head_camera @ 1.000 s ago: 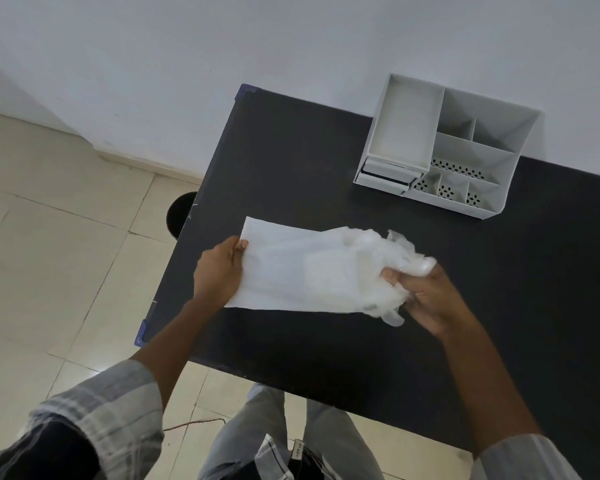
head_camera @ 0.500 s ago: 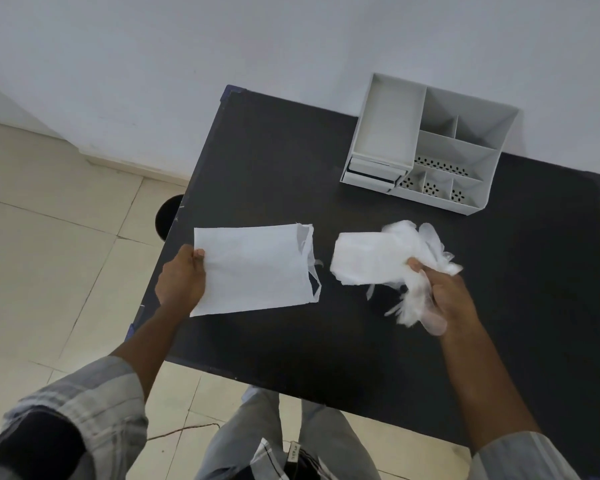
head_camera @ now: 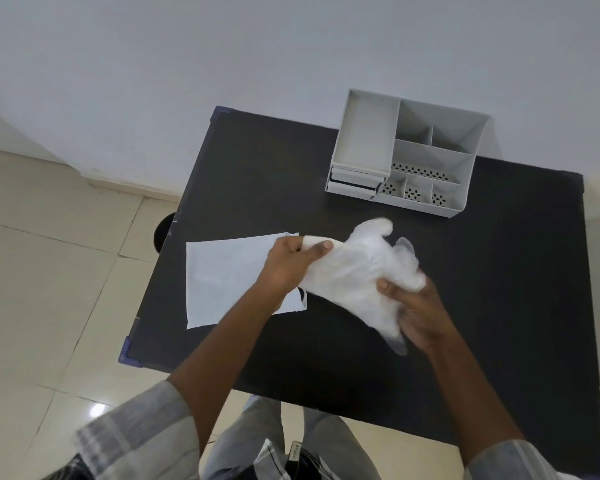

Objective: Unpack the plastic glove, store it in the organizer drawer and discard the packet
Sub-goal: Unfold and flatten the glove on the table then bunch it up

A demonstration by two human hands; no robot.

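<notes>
A pale wall runs behind the black surface (head_camera: 257, 168), with cream floor tiles off to the left. You stand at the near edge, looking down on both of your arms.

Your two hands share the plastic glove (head_camera: 354, 275), which is stretched between them above the middle of the surface. Your left hand (head_camera: 288, 261) pinches its left end, thumb on top and fingers curled beneath. Your right hand (head_camera: 416, 313) grips its near right part, fingers closed into the crumpled film. The glove runs from the left hand's thumb rightward and toward you, so most of it lies between the hands. Its translucent finger parts stick out on the far side and to the right of your right hand, and one tip hangs down just left of that hand's wrist.

The packet (head_camera: 229, 278) lies flat on the surface to the left, released by both hands; your left wrist and forearm cross over its right end, where the opening is.

The grey organizer (head_camera: 406, 150) sits at the far right against the wall, well apart from the glove, its drawer (head_camera: 355, 184) at the front left corner.
</notes>
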